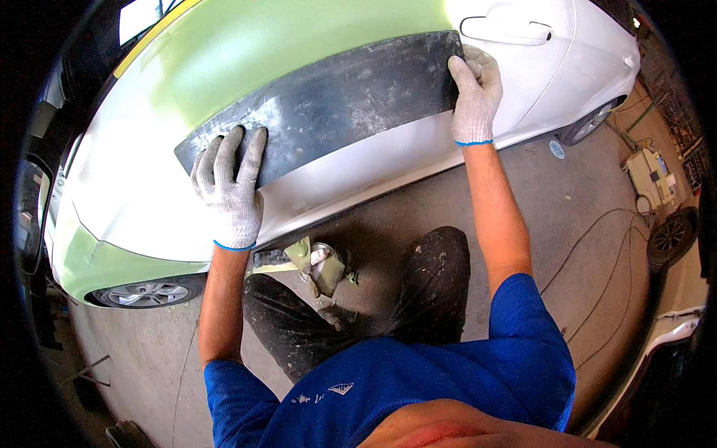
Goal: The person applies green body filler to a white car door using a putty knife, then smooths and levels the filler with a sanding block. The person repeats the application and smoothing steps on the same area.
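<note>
A long, dark, scuffed sheet (336,101) lies bowed along the side of a car, over the light green and white door surface (261,45). My left hand (231,183), in a white knit glove with a blue cuff, holds the sheet's left end, its fingers spaced across the front face. At the other end my right hand (476,93), gloved alike, grips the edge with the thumb on the front and the fingers curled at the edge. The sheet hides the part of the door behind it.
A door handle (506,30) is just right of the sheet. Between my knees, a metal container (320,254) with green-smeared pieces stands on the grey floor (157,343). A beige machine (650,178), a loose wheel (671,237) and cables (597,224) lie to the right.
</note>
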`<state>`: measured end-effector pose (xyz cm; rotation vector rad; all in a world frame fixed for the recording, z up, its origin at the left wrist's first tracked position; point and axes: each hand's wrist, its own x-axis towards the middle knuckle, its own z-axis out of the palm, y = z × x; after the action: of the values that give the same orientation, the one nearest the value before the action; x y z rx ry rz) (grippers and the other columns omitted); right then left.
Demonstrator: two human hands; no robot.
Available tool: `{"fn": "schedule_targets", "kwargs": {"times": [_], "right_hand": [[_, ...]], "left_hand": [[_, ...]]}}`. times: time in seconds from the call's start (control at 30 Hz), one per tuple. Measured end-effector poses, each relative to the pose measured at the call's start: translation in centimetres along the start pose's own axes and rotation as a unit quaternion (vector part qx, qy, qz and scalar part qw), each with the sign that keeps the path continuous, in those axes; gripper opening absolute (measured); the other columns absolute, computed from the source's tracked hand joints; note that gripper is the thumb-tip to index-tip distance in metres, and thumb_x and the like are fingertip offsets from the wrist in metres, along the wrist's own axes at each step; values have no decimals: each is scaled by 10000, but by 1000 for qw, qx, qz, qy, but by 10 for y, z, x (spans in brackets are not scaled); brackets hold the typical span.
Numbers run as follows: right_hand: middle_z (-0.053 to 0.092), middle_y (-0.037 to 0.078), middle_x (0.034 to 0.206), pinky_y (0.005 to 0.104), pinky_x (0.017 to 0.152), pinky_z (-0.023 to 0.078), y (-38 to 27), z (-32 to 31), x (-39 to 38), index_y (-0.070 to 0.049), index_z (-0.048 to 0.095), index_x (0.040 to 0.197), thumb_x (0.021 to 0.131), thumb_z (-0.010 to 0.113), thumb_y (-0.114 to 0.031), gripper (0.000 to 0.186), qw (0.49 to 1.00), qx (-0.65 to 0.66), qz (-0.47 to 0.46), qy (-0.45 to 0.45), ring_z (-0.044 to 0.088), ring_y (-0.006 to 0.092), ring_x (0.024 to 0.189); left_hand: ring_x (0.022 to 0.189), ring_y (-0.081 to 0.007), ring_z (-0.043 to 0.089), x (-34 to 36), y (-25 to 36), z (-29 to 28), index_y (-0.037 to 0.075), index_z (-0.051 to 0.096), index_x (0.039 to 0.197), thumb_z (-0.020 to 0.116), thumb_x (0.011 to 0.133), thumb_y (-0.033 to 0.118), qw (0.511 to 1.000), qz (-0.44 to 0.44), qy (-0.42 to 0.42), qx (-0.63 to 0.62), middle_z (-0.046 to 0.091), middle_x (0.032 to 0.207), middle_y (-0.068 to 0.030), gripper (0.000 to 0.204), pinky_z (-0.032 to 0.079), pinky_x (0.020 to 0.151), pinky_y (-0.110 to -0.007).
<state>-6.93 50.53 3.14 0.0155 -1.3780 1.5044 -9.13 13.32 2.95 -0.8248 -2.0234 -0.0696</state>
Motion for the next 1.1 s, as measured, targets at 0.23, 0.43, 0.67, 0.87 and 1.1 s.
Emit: {"fn": "schedule_targets", "kwargs": {"times": [0.23, 0.43, 0.67, 0.87, 1.1], "right_hand": [[689, 87, 1056, 275, 856, 538, -2, 0, 0, 45, 606, 1197, 922, 710, -23, 302, 1000, 6, -8, 1, 644, 127, 910], [685, 91, 1056, 277, 854, 538, -1, 0, 1, 48, 602, 1207, 923, 707, -34, 314, 1000, 6, -4, 3, 638, 127, 925], [684, 102, 1095, 303, 930, 492, 3, 1, 3, 48, 624, 1210, 934, 690, -55, 302, 998, -58, -26, 4, 620, 165, 996], [686, 132, 1113, 317, 919, 513, -2, 1, -1, 53, 613, 1223, 947, 668, -48, 299, 999, -42, 9, 7, 634, 175, 1002], [685, 145, 1110, 315, 895, 526, 3, 0, 3, 57, 585, 1237, 961, 654, -42, 301, 1000, -24, 15, 1, 638, 178, 995]], "left_hand": [[1272, -326, 538, 1, -1, 1, 250, 631, 1409, 613, 633, -105, 1000, 4, 7, -3, 598, 1398, -69, 854, 382, 1114, -488], [1266, -322, 543, 1, -1, 4, 249, 637, 1398, 613, 639, -103, 1000, 6, 13, 0, 600, 1395, -70, 837, 385, 1115, -487], [1238, -318, 549, -1, -4, 4, 248, 646, 1379, 621, 656, -94, 1000, 6, 31, 2, 600, 1373, -66, 801, 398, 1099, -479], [1234, -322, 556, -1, -2, 5, 274, 642, 1383, 649, 623, -84, 999, 1, 26, -19, 594, 1372, -66, 840, 405, 1089, -495], [1243, -320, 552, -2, -6, 10, 276, 643, 1386, 649, 622, -84, 999, 7, 46, -21, 594, 1377, -62, 845, 399, 1094, -495]]}}
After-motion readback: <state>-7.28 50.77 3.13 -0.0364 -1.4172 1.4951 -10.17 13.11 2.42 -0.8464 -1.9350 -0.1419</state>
